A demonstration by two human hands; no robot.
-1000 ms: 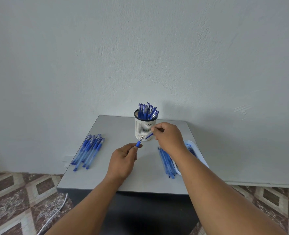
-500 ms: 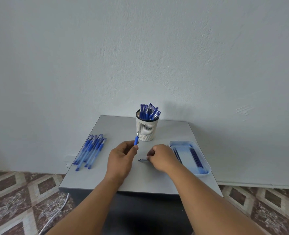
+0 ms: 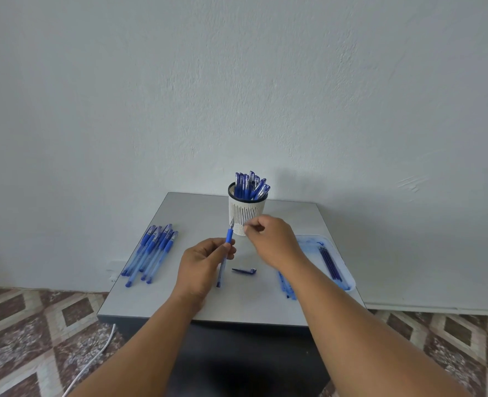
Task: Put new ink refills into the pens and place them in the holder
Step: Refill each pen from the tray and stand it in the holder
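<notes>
My left hand [image 3: 205, 262] grips a blue pen [image 3: 229, 236] by its lower barrel and holds it upright, metal tip uppermost. My right hand [image 3: 274, 242] hovers just right of that tip with its fingers curled and nothing visible in them. The pen's blue cap [image 3: 244, 270] lies on the grey table [image 3: 185, 216] between my hands. Behind stands the white slotted holder [image 3: 247, 214], with several capped blue pens [image 3: 251, 186] in it. A pale blue tray [image 3: 348, 282] at the right holds dark ink refills [image 3: 330, 263].
Several blue pens [image 3: 154, 250] lie in a row on the left of the table. A few thin blue sticks [image 3: 287, 286] lie beside the tray, partly under my right forearm. A white wall rises behind the table. A white cable [image 3: 93, 359] runs across the patterned floor.
My right hand pulled the cap off, laid it on the table, and has risen to beside the pen's tip. My left hand has turned the pen more upright.
</notes>
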